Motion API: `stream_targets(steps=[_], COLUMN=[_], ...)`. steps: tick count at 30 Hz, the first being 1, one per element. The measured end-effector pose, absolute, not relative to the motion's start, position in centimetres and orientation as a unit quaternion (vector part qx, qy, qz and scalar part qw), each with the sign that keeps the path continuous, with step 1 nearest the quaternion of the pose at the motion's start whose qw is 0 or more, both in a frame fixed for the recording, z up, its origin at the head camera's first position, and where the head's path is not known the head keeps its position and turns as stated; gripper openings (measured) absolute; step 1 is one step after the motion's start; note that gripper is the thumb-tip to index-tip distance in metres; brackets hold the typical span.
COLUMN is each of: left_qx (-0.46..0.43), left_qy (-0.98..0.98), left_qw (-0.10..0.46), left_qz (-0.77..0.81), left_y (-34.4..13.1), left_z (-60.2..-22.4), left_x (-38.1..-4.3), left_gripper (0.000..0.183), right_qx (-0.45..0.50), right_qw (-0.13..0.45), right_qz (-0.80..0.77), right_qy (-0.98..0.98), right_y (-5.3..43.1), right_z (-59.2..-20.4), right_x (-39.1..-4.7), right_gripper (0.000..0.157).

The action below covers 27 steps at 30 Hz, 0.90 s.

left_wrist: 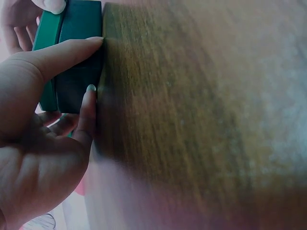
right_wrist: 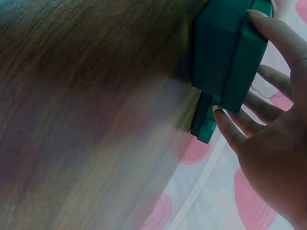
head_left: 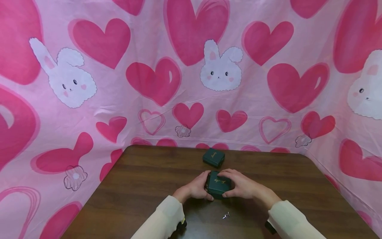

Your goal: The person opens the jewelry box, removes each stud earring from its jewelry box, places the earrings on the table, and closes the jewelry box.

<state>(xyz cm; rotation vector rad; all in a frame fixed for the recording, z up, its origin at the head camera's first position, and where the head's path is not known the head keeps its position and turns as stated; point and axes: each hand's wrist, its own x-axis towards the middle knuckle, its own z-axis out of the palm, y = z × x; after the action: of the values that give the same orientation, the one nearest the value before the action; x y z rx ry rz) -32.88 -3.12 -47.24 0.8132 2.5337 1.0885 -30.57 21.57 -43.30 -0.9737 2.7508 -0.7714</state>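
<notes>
A small dark green jewelry box with gold lettering on its lid rests on the table between both hands. My left hand holds its lower part from the left; in the left wrist view the thumb lies along the base's near side. My right hand grips the lid from the right, its thumb at the near edge and fingers at the far side. The lid sits on the base with a thin seam between them. Two tiny shiny silver pieces lie nearer me; their kind is too small to tell.
A second green box with gold lettering stands just behind the held one, its lid down. Brown wood-grain tabletop stretches to both sides. Pink cloth with hearts and rabbits hangs around the table's back and sides.
</notes>
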Motion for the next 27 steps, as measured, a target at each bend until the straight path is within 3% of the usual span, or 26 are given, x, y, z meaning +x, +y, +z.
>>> stream_targets(steps=[27], left_qx=[0.291], left_qy=[0.865], left_qw=[0.143], left_qz=[0.383], left_y=[-3.6], left_z=[-47.5], left_x=[-33.0], left_gripper=[0.099], right_qx=[-0.327], right_qw=[0.09], right_qz=[-0.264], right_qy=[0.903], right_y=[21.2], right_z=[-43.6], right_x=[-30.6], right_gripper=[0.065])
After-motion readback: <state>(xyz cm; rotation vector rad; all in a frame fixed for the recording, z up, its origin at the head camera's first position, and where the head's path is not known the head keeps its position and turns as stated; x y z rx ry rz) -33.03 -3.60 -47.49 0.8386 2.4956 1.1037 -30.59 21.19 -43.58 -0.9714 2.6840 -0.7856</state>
